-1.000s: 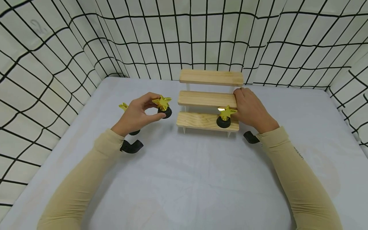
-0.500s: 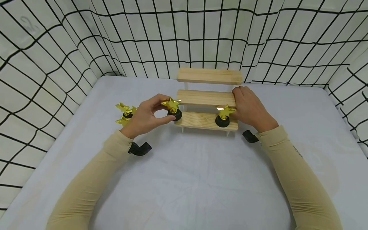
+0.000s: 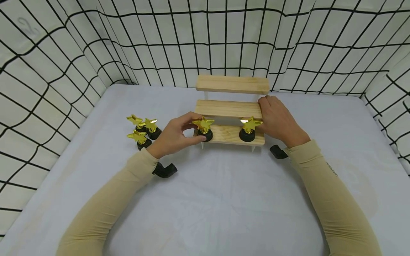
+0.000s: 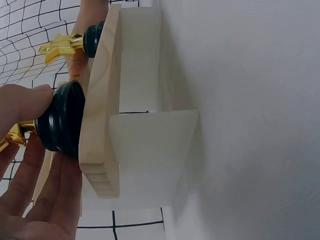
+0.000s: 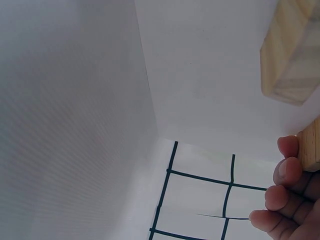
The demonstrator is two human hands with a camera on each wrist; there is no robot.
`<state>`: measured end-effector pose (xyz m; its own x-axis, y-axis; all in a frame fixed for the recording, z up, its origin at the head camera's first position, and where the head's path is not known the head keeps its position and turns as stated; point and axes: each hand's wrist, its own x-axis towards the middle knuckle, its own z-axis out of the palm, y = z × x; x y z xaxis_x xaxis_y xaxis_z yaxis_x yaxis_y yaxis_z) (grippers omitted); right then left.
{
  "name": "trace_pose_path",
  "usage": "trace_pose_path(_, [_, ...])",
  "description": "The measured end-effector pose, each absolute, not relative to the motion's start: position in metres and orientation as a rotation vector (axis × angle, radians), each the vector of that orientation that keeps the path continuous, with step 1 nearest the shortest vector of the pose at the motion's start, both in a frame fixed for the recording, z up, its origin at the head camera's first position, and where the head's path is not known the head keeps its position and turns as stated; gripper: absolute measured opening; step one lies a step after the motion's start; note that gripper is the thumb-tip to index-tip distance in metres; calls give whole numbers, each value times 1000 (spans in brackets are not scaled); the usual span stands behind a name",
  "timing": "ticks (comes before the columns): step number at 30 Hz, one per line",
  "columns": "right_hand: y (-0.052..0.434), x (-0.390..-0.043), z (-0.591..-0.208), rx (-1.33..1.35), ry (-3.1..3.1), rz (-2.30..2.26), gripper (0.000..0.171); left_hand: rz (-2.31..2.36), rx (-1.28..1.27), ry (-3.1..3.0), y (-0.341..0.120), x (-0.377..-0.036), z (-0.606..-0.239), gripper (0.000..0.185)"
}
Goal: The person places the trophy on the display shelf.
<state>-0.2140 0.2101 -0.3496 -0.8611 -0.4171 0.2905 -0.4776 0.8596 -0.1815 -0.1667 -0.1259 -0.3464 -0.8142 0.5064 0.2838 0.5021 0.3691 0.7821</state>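
Observation:
A three-step wooden stand (image 3: 232, 85) stands at the back of the table. My left hand (image 3: 174, 135) pinches a gold star trophy (image 3: 204, 128) by its black base (image 4: 62, 118), and the base sits on the left end of the lowest step (image 3: 229, 134). A second star trophy (image 3: 248, 128) stands on the right part of that step (image 4: 100, 90). My right hand (image 3: 277, 121) holds the right end of the middle step (image 3: 227, 108), fingers (image 5: 285, 172) curled round the wood.
Three more star trophies (image 3: 144, 129) stand grouped on the white tablecloth (image 3: 224, 199) left of the stand. Grid-patterned cloth walls (image 3: 48, 71) enclose the table on three sides. Black wrist camera mounts (image 3: 164, 170) hang below both sleeves.
My left hand has carried the star trophy rightwards from above the table to the left end of the lowest step. The right hand has stayed on the stand.

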Motion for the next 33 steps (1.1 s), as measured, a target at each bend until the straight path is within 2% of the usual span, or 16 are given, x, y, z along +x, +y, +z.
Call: trace_pose_path(33, [211,-213,-351,726,-2732,351,67,1525,794,2644,-97,-167,-357,54])
